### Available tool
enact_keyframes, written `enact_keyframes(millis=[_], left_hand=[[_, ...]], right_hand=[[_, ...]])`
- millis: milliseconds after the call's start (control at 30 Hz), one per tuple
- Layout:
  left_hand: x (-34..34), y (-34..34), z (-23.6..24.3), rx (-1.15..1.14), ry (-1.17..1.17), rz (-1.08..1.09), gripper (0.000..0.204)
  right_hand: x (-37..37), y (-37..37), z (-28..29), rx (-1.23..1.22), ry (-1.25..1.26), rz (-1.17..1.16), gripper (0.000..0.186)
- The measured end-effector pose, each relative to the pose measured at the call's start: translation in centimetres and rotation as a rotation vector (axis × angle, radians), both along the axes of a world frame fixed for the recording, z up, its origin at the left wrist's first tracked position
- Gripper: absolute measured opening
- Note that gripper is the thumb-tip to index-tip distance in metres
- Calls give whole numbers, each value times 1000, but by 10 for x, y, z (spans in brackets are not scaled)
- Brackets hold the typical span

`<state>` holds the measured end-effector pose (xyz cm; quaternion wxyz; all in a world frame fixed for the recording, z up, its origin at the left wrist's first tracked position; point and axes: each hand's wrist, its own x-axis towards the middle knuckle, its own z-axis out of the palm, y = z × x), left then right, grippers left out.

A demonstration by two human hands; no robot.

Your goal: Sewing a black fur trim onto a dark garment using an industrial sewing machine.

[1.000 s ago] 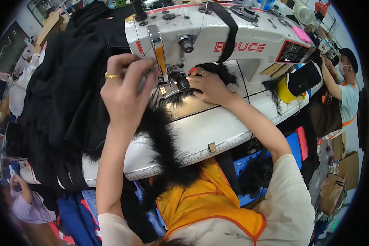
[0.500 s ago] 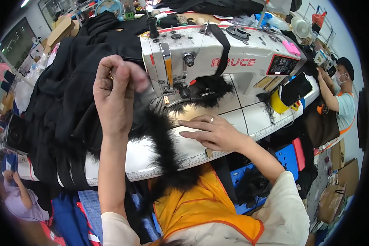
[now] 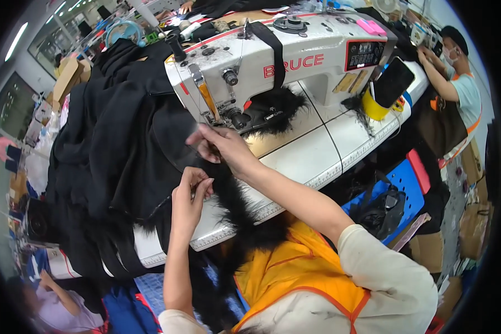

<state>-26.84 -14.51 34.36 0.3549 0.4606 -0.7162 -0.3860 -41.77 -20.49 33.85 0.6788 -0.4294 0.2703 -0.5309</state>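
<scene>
My left hand [image 3: 192, 192] is closed below the needle area, over the black fabric [image 3: 128, 139]; what it pinches is hidden or too small to name. My right hand [image 3: 217, 145] is above it, just left of the presser foot and needle assembly [image 3: 236, 117], fingers curled and pinched on something I cannot make out. A black furry trim [image 3: 234, 206] hangs from the white sewing machine [image 3: 206, 83] over the table edge [image 3: 261, 211]. Black piece with a small label [image 3: 270, 114] and fluffy edge lies under the machine arm.
A phone [image 3: 389, 83] stands in a yellow holder [image 3: 376, 108] at the right of the table. A blue bin [image 3: 401, 183] sits below. A co-worker [image 3: 462, 100] works at the right; another person [image 3: 61, 300] is at the lower left. Cardboard boxes [image 3: 473, 222] are stacked far right.
My right hand has left the bed beside the presser foot and moved leftward, across to the front of the needle area. My left hand has dropped from beside the machine head to below it.
</scene>
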Motion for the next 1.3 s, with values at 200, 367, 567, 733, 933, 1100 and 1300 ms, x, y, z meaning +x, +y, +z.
enact_keyframes(millis=[200,367,567,733,933,1100,1300], left_hand=[[-24,18,3,-66,26,28,10],[-24,21,-4,-199,-85,-32,10],[-27,10,-5,-116,11,3,9],[-27,-27,11,-821,-351,-138,36],[-18,-52,22,-949,-590,3,18],[-6,-54,13,-898,-671,-14,20],[-69,9,2,-837,-523,-268,37]], right_hand=[[-16,13,-19,66,189,-322,41],[0,-5,-17,53,134,-25,37],[-31,-17,-30,55,205,-130,26],[-62,3,-16,-72,400,105,25],[-72,-47,-29,-227,540,-83,11],[-79,-48,-38,-433,720,82,22],[-132,63,-25,-30,182,504,21]])
